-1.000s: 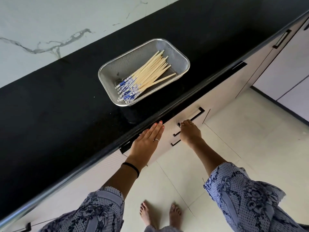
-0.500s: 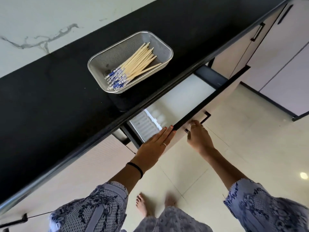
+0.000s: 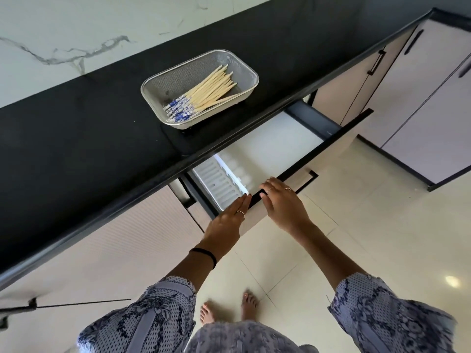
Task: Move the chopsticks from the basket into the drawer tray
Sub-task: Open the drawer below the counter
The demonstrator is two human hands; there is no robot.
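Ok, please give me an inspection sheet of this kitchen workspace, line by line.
Surface: black counter, bare apart from the basket.
Job's things: chopsticks lie bundled in the mesh basket, blue patterned ends toward the left; drawer below is partly open, white ribbed tray at its left end, no chopsticks visible in it.
Clutter: nothing seen.
Grippers: left hand flat, fingertips at the drawer front edge; right hand rests on that edge beside it; neither holds anything.
Cables: nothing seen.
Surroundings: marble wall, pale cabinets, tiled floor, bare feet.
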